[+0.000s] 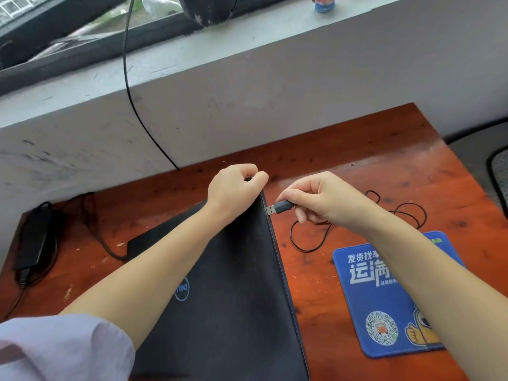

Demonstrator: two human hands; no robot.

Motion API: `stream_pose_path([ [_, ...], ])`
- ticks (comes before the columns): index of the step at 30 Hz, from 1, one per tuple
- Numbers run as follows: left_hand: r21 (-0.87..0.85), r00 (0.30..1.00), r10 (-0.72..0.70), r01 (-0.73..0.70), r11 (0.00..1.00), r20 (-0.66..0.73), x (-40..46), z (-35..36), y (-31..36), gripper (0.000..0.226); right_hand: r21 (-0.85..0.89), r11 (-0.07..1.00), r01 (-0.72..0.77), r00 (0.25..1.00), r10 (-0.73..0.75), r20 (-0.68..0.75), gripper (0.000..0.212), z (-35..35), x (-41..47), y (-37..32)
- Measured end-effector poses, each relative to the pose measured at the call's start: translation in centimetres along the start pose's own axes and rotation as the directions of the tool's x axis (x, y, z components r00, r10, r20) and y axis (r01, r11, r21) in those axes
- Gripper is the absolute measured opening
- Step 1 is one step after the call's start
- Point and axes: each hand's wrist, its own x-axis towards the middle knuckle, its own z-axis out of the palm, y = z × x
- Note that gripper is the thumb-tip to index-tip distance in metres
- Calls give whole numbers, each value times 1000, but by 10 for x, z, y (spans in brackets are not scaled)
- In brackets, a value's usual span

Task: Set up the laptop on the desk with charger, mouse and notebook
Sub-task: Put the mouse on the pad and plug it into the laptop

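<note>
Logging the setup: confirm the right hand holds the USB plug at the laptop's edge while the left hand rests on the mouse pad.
Not quite. In the head view the left hand grips the laptop's far corner, not the mouse pad. The right hand does hold the USB plug there.

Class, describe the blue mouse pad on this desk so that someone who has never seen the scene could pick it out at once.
Start at the reddish wooden desk under the window sill. To the right of the closed black laptop, partly under the person's right forearm, lies the mouse pad. It is the only blue thing on the desk, flat, printed with white characters, a round code and a yellow cartoon figure.
</note>
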Motion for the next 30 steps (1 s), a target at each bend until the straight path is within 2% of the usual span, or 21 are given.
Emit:
stream_pose_path([
  [4,2,1000,-8,8,1000,-1,0,0,2,33,-126,992,7,1000,-9,-19,21,-1,0,-6],
  [9,1,1000,-19,19,1000,-7,1,1,1,33,-302,948,100,988,-130,-80,7,3,-5,-10],
  [13,14,1000,-16,16,1000,-6,1,-1,0,31,-422,884,202,970,-241,-40,16,6,-16,-7],
  [16,18,1000,-18,18,1000,-7,1,-1,1,30,-474,849,233,956,-288,-45,17,8,-16,-5],
  [20,10,1000,-5,5,1000,-3,1,0,0,33,-565,800,199,958,-280,-59,19,7,-11,-6],
  [25,6,1000,4,-4,1000,-5,2,1,-1,35,-590,785,189,956,-284,-72,20,11,-11,-3],
  [30,8,1000,-1,1,1000,-12,3,2,-1,37,-631,730,262,923,-381,-57,18,15,-12,-1],
])
